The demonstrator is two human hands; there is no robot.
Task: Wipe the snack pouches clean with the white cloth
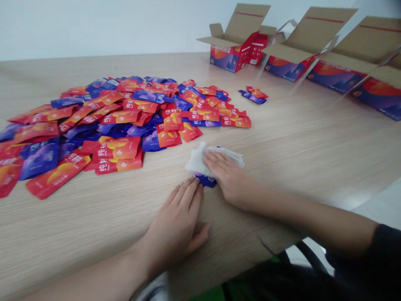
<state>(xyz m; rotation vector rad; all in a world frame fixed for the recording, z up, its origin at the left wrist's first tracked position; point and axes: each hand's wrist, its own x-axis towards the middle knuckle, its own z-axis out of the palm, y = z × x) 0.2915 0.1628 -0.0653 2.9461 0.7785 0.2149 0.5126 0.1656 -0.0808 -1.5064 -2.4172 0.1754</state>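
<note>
My right hand (pixel 227 175) lies flat on a white cloth (pixel 197 161) and presses it onto a blue sachet (pixel 207 181) on the wooden table (pixel 297 138). My left hand (pixel 180 217) rests flat on the table, fingers stretched out, its fingertips touching the near edge of that sachet. A large heap of red, orange and blue sachets (pixel 119 117) spreads over the table to the left of both hands. Most of the blue sachet is hidden under the cloth and my right hand.
Several open cardboard boxes (pixel 241 46) with red and blue printing stand along the far right of the table. Two loose sachets (pixel 253 95) lie apart from the heap, near the boxes. The table's near edge runs diagonally under my right forearm.
</note>
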